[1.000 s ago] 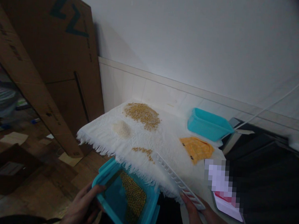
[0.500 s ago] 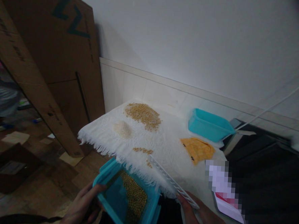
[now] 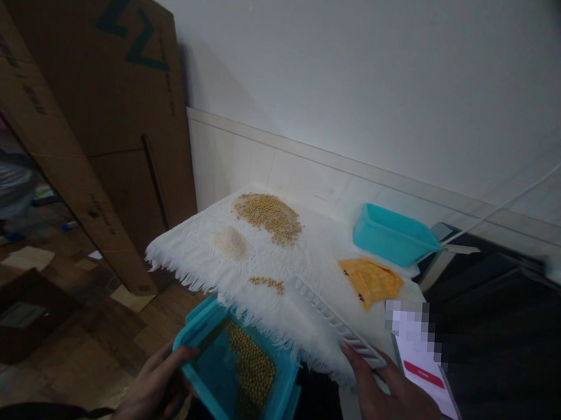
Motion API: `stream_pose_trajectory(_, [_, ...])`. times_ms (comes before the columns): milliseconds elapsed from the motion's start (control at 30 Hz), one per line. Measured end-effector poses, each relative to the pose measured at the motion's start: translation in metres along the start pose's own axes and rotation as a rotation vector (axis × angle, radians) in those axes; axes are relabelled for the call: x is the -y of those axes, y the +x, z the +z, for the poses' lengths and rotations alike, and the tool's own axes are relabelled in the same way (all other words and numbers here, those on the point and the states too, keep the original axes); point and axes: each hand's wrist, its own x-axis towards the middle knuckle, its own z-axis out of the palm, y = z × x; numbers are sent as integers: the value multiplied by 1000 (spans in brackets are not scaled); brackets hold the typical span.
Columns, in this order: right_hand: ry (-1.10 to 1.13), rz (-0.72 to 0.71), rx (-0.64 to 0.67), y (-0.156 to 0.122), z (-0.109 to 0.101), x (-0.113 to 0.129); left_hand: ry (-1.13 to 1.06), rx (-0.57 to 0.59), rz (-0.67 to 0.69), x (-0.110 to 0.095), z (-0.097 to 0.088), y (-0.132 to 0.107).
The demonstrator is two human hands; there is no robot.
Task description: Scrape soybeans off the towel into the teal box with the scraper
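My left hand (image 3: pixel 158 380) grips the left rim of a turquoise plastic bin (image 3: pixel 211 364), held below the table's fringed edge. Yellow soybeans (image 3: pixel 254 367) cover the right part of its floor. In my right hand (image 3: pixel 395 401) is a long white plastic strip with a row of slots (image 3: pixel 333 318), tilted over the cloth. Near its far end lies a short line of soybeans (image 3: pixel 267 283) on the white cloth (image 3: pixel 306 262). Farther back are a large soybean heap (image 3: pixel 268 215) and a small pile of pale grains, like rice (image 3: pixel 231 242).
A second turquoise bin (image 3: pixel 395 236) stands at the back right, with an orange cloth (image 3: pixel 371 282) in front of it. A phone (image 3: pixel 434 384) lies along the right edge. A tall cardboard box (image 3: pixel 125 99) borders the table's left; the wall (image 3: pixel 364 82) is behind.
My right hand and the strip have shifted slightly right and up, and the strip has turned to show its slots. The few loose beans near the cloth's edge are gone. My left hand stays put.
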Motion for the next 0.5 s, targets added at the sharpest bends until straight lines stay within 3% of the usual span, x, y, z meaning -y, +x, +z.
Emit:
stream_pose_trajectory(167, [49, -51, -2, 8, 11, -10, -31, -65, -34, 4, 1, 3])
stream_pose_trajectory(367, [183, 76, 22, 20, 12, -3, -27, -65, -42, 7, -1, 3])
stream_pose_trajectory(500, [250, 86, 5, 21, 12, 0, -14, -47, -25, 7, -2, 4])
